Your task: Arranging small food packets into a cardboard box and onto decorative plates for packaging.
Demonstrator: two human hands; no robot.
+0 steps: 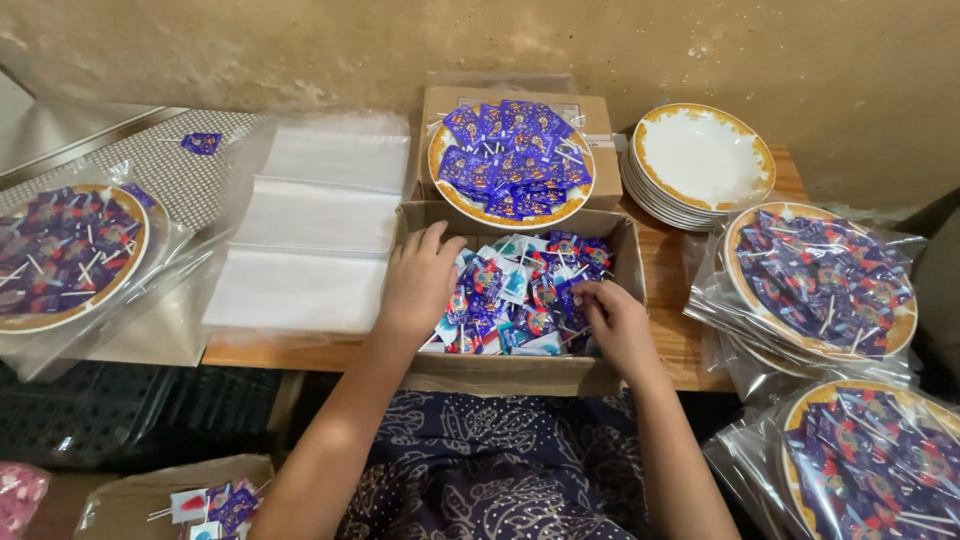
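Open cardboard box (520, 370) at desk (672, 300) front edge holds small wrapped lollipops (520, 295), blue/purple/white wrappers w/ white sticks; just behind it a gold-rimmed plate (510, 165) heaped w/ purple ones sits on a closed carton (600, 115), bare plate stack (700, 165) to box's back right, bagged filled plates (820, 285) right, flat clear bags (315, 230) left. Left hand (418, 280) rests palm-down, fingers loosely spread, over box's left side; right hand (615, 318) curls narrow, fingertips pinching a lollipop in the pile. Wooden desk, rough tan wall behind.
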